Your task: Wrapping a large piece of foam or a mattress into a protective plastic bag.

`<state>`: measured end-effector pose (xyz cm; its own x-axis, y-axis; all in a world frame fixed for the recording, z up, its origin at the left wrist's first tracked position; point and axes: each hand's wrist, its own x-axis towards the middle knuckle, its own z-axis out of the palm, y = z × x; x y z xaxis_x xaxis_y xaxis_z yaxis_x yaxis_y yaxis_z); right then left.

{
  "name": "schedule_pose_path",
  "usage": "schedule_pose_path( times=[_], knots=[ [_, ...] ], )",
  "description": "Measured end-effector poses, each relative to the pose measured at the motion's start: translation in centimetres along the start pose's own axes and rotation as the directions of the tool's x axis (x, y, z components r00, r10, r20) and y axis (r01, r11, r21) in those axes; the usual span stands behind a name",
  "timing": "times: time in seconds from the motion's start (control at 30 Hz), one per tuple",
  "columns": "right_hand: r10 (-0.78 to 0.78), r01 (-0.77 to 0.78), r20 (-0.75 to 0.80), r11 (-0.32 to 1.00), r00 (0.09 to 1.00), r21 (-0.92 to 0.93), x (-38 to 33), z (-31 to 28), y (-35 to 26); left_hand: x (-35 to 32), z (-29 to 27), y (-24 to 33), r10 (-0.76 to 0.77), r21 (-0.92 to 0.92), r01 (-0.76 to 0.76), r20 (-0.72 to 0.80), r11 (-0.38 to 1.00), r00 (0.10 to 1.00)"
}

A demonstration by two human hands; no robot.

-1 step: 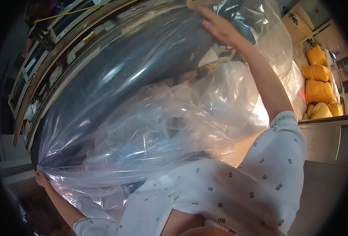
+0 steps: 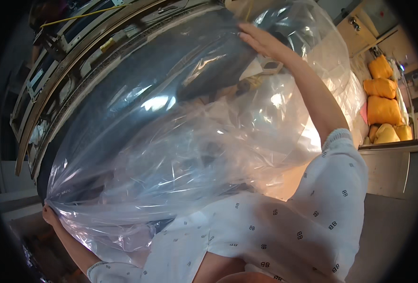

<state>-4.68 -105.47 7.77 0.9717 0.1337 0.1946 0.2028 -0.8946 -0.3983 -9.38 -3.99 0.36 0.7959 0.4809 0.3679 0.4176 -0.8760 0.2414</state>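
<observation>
Spreading from lower left to upper right, a broad clear plastic sheet [image 2: 180, 141] fills the middle of the view, thin, glossy and loosely ballooned. Sharp creases fan out from its lower left corner, where the left hand [image 2: 50, 215] has the film bunched into a tight gather within curled fingers. Across the upper stretch the film lies smoother, with broad soft highlights sliding over a dark, rounded surface [image 2: 213, 26] beneath it; nearer the body it crumples into fine, milky wrinkles with small bright glints. At the far end the right hand [image 2: 264, 44] reaches out flat over the film, fingers straight and lying close together rather than curled; whether its palm presses on the plastic, I cannot tell. To the right of that hand the film swells into a rounded, see-through bulge. Along the upper left run long hard rails [image 2: 60, 77], bent into arcs by the lens, with a thin yellow strip [image 2: 84, 17] slanting above them. At the right edge, plump yellow-orange bundles [image 2: 383, 109] sit stacked one on another, soft and lumpy, below a flat tan cabinet [image 2: 365, 27] with a metal fitting. In the foreground hangs a white garment [image 2: 275, 226], matte, dotted with small dark motifs and finished with ribbed sleeve edges.
</observation>
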Motion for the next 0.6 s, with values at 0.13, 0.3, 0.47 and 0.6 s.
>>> schedule_pose_path(
  times=[0.13,0.3,0.47,0.6],
  knots=[
    [0.03,-0.051,-0.091,0.97,0.995,-0.237,5.9,3.7,-0.8,0.9,-3.4,-6.3,-0.052,0.146,0.03,0.148,0.989,0.988],
    [-0.054,-0.071,-0.32,0.928,0.946,-0.365,7.6,7.4,3.5,-0.3,-3.3,-0.5,-0.093,-0.565,0.313,0.383,0.763,0.919],
    [0.399,-0.395,-0.013,0.91,0.917,0.123,7.4,3.4,12.4,-3.1,-1.0,11.9,-0.152,-0.189,0.123,-0.146,0.974,0.978],
    [0.456,-0.452,-0.138,0.708,0.879,-0.543,11.4,3.4,6.9,-4.7,-1.5,12.2,-0.153,-0.349,0.081,-0.186,0.934,0.971]
  ],
)
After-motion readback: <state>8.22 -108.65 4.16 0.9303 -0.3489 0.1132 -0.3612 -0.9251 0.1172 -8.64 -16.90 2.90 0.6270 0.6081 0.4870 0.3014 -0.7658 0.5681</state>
